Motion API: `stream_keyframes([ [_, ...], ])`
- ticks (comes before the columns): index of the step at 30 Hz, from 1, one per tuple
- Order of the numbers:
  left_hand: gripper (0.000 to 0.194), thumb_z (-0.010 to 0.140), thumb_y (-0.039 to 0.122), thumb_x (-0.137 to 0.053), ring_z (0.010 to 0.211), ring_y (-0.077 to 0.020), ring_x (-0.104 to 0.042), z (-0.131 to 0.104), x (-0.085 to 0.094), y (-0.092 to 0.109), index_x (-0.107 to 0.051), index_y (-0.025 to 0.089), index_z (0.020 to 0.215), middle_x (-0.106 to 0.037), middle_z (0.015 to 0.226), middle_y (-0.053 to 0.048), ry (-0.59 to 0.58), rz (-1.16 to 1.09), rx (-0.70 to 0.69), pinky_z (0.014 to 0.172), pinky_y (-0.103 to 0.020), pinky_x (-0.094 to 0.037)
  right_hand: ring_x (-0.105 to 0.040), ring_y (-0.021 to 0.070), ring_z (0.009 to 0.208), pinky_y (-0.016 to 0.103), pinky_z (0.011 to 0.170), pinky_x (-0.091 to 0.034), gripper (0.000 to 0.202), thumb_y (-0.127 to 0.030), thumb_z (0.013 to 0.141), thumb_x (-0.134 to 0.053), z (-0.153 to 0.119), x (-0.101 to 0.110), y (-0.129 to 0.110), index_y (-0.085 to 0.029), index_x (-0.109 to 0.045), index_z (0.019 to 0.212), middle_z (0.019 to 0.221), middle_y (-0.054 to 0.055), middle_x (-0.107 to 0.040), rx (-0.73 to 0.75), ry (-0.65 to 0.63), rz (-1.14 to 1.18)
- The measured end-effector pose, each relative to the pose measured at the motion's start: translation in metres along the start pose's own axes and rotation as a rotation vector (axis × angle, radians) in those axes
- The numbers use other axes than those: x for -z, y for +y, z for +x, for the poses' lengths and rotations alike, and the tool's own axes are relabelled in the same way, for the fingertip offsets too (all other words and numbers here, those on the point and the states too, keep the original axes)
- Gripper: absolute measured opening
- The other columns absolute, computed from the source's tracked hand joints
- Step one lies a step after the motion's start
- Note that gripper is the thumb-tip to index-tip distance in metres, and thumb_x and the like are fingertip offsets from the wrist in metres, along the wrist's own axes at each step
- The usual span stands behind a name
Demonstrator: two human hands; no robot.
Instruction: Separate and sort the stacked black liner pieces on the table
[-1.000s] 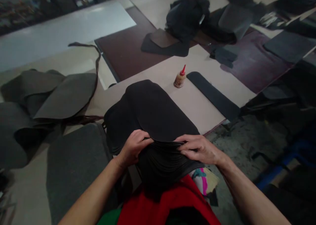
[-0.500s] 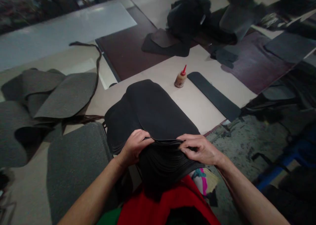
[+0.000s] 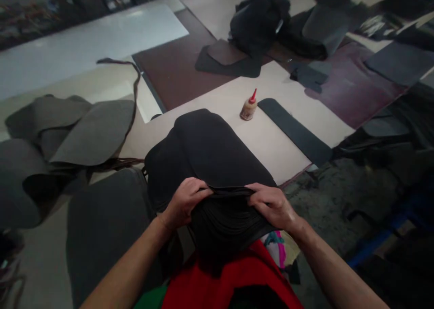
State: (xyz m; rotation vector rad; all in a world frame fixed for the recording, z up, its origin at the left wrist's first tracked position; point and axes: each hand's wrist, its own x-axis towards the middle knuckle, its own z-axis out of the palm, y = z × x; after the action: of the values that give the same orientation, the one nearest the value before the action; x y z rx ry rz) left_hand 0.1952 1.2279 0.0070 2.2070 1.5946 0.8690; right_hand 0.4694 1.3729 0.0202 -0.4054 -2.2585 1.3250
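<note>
A thick stack of black flat sheets (image 3: 224,146) lies at the near edge of the table, its front ends drooping toward my lap. My left hand (image 3: 190,198) pinches the front edge of the upper sheets near their left corner. At the right part of the same edge, my right hand (image 3: 269,203) has its thumb and fingers closed on the sheets. Between the two hands the layers are fanned apart. The undersides of both hands and the thumb tips are partly hidden.
A small bottle with a red nozzle (image 3: 248,105) stands beyond the stack, beside a long dark strip (image 3: 294,130). Grey curved pieces (image 3: 95,133) are heaped at the left, above a grey sheet stack (image 3: 108,223). A black bundle (image 3: 257,24) sits farther back.
My right hand has turned slightly and its fingers have closed in more on the sheet edges. The left hand stays almost still.
</note>
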Motion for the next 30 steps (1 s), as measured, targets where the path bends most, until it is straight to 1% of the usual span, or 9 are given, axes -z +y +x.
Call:
stream_keyframes([
  [2,0.034,0.092,0.035,-0.051,0.098,-0.0239,-0.060,-0.002,-0.001,-0.001,-0.061,0.022,0.121,-0.065,0.105,-0.010,0.008,0.014,-0.010,0.090,-0.043,-0.044,-0.070,0.0172,0.097,0.027,0.083,-0.054,0.028,-0.015,0.097,-0.048,0.001,0.004,-0.002,-0.020,-0.071,0.083,0.108,0.010,-0.072,0.006,-0.081,0.026],
  [4,0.036,0.092,0.033,-0.051,0.102,-0.0242,-0.060,-0.005,-0.002,-0.001,-0.059,0.023,0.126,-0.065,0.108,-0.010,0.004,0.025,-0.017,0.093,-0.043,-0.045,-0.069,0.0170,0.100,0.028,0.085,-0.053,0.030,-0.015,0.098,-0.045,0.003,0.009,-0.004,-0.020,-0.074,0.089,0.114,0.011,-0.069,-0.029,-0.145,0.058],
  [7,0.040,0.093,0.028,-0.051,0.109,-0.0238,-0.058,-0.010,-0.005,-0.001,-0.054,0.024,0.133,-0.064,0.114,-0.010,0.025,0.055,-0.048,0.100,-0.045,-0.043,-0.066,0.0187,0.108,0.030,0.091,-0.051,0.030,-0.017,0.098,-0.045,0.006,0.014,-0.007,-0.018,-0.075,0.100,0.120,0.012,-0.067,-0.081,-0.217,0.115],
  [11,0.042,0.094,0.026,-0.049,0.109,-0.0231,-0.059,-0.014,-0.008,-0.001,-0.053,0.024,0.136,-0.064,0.115,-0.010,0.049,0.091,-0.087,0.100,-0.045,-0.044,-0.063,0.0204,0.113,0.032,0.095,-0.050,0.028,-0.018,0.096,-0.049,0.005,0.018,-0.008,-0.017,-0.074,0.108,0.127,0.013,-0.062,-0.125,-0.281,0.175],
  [17,0.037,0.099,0.029,-0.043,0.110,-0.0228,-0.061,-0.017,-0.009,-0.002,-0.058,0.022,0.132,-0.065,0.115,-0.011,0.122,0.135,-0.173,0.100,-0.044,-0.047,-0.061,0.0221,0.116,0.036,0.100,-0.047,0.024,-0.024,0.094,-0.059,0.003,0.019,-0.007,-0.019,-0.074,0.112,0.130,0.012,-0.061,-0.144,-0.316,0.218],
  [22,0.024,0.098,0.024,-0.055,0.106,-0.0211,-0.063,-0.016,-0.010,0.005,-0.067,0.025,0.118,-0.066,0.114,-0.008,0.230,0.195,-0.172,0.094,-0.039,-0.052,-0.061,0.0217,0.117,0.034,0.101,-0.046,0.024,-0.026,0.093,-0.064,0.004,0.019,-0.007,-0.018,-0.075,0.113,0.129,0.012,-0.062,-0.135,-0.321,0.265],
  [25,0.021,0.097,0.023,-0.058,0.104,-0.0208,-0.064,-0.016,-0.011,0.006,-0.069,0.024,0.114,-0.067,0.113,-0.008,0.235,0.191,-0.168,0.091,-0.038,-0.053,-0.061,0.0214,0.117,0.034,0.101,-0.046,0.025,-0.027,0.093,-0.065,0.005,0.019,-0.006,-0.017,-0.075,0.113,0.129,0.013,-0.062,-0.137,-0.331,0.281],
  [30,0.021,0.095,0.022,-0.061,0.106,-0.0208,-0.065,-0.017,-0.012,0.004,-0.070,0.024,0.114,-0.067,0.114,-0.008,0.237,0.192,-0.173,0.095,-0.040,-0.053,-0.062,0.0209,0.115,0.033,0.100,-0.047,0.023,-0.028,0.092,-0.068,0.005,0.020,-0.003,-0.018,-0.077,0.111,0.127,0.012,-0.064,-0.161,-0.333,0.325],
])
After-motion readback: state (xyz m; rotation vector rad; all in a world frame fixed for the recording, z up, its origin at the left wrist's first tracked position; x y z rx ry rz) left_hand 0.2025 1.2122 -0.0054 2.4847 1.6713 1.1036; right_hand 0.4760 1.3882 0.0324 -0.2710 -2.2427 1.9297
